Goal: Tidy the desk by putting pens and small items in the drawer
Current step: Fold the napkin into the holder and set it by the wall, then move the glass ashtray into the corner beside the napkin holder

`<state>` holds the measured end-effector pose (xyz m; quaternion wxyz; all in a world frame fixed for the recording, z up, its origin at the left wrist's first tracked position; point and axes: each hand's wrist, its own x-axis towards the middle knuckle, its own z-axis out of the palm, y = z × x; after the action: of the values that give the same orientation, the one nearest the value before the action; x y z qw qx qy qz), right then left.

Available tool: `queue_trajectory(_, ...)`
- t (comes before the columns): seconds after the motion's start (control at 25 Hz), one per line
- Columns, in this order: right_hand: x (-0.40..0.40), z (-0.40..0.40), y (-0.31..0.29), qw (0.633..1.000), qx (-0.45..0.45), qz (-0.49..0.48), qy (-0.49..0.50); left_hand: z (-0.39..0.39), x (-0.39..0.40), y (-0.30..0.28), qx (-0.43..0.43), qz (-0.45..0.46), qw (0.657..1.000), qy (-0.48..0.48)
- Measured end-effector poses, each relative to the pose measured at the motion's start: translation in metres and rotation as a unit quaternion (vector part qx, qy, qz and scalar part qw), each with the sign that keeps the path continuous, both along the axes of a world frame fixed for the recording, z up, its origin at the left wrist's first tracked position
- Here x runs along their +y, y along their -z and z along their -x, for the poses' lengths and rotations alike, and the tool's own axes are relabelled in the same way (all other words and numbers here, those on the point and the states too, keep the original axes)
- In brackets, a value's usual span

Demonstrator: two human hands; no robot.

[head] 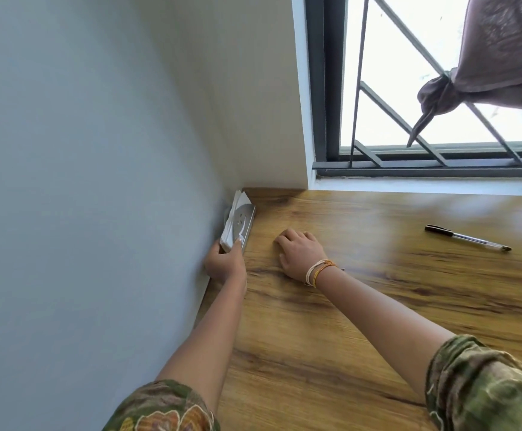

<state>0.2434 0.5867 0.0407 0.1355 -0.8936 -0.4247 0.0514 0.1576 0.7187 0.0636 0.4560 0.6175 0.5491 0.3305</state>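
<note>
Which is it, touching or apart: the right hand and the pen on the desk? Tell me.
Apart. The head view shows the right hand resting flat on the desk, with a wide stretch of bare wood between it and the pen lying off to its right.

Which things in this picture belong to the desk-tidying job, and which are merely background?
Belongs to the job:
pen lying on the desk
napkin holder against the wall, held by the left hand

Background:
window
knotted curtain
</note>
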Motion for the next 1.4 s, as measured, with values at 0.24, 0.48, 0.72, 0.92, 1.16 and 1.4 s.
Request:
queue_trajectory(0.24,-0.010,-0.007,-0.011,0.999,0.049,0.007,-0.012,0.001,-0.008,-0.004,-0.015,-0.008,1.000,0.014)
queue_trajectory(0.48,-0.048,-0.006,-0.005,0.961,0.131,-0.183,0.161,-0.001,-0.038,0.000,0.015,-0.001,0.999,-0.037)
queue_trajectory(0.72,-0.094,-0.003,-0.015,0.925,0.172,-0.229,0.250,0.001,-0.090,-0.002,0.141,0.020,0.990,0.000)
queue_trajectory(0.92,-0.133,0.016,-0.025,0.915,0.208,-0.202,0.279,0.017,-0.137,-0.006,0.159,-0.046,0.983,0.082)
queue_trajectory(1.16,-0.223,0.052,-0.027,0.917,0.185,-0.198,0.293,0.044,-0.219,-0.005,0.128,-0.153,0.964,0.178)
queue_trajectory(1.4,-0.340,0.102,-0.015,0.923,0.145,-0.166,0.315,0.073,-0.322,0.006,0.155,-0.205,0.913,0.315)
